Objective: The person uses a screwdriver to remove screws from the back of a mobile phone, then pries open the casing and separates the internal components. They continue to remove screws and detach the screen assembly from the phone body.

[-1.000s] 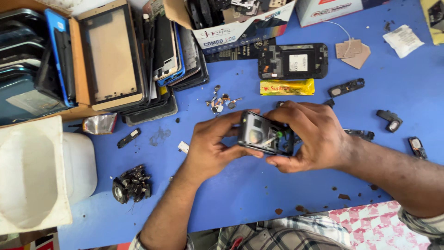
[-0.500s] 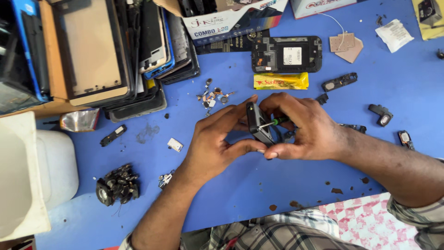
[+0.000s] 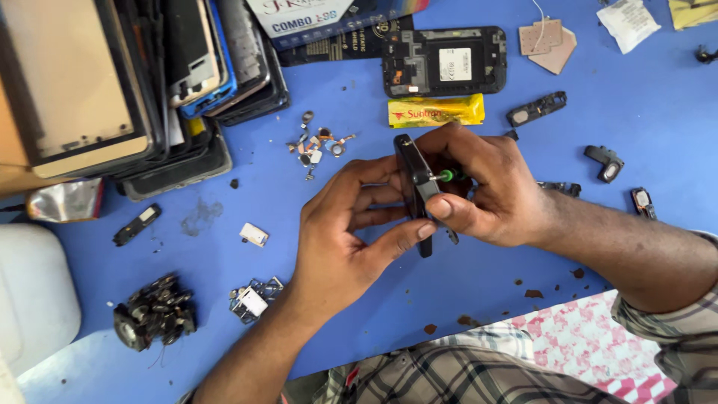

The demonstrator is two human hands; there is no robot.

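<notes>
At the centre of the frame, over a blue worktable point(image 3: 464, 299) seen from the head camera, a person holds a slim black phone chassis point(image 3: 416, 187) on edge between 2 bare hands. The left hand point(image 3: 345, 224) is part closed, thumb pressed to the lower edge of the chassis and fingers curled behind its far side. The right hand point(image 3: 490, 187) is closed around the near face, and its fingers pinch a small screwdriver with a green collar point(image 3: 446, 175) whose tip meets the chassis.

Judging by what lies about, the stripping of the phone looks well advanced: a scatter of small loose metal parts point(image 3: 318, 144) sits just above and left of the hands, a black open phone back with a white label point(image 3: 444, 63) lies at upper centre, and a yellow foil sachet point(image 3: 436, 111) rests just below it. Black speaker modules point(image 3: 535, 110) and other small pieces lie to the right. With the driver on the chassis, at least 1 fastening appears left to deal with; whether it is going in or coming out cannot be told.

At upper left stands a stack of old phone frames and screens point(image 3: 149, 82). At lower left sits a tangled black heap of small components point(image 3: 153, 310).
</notes>
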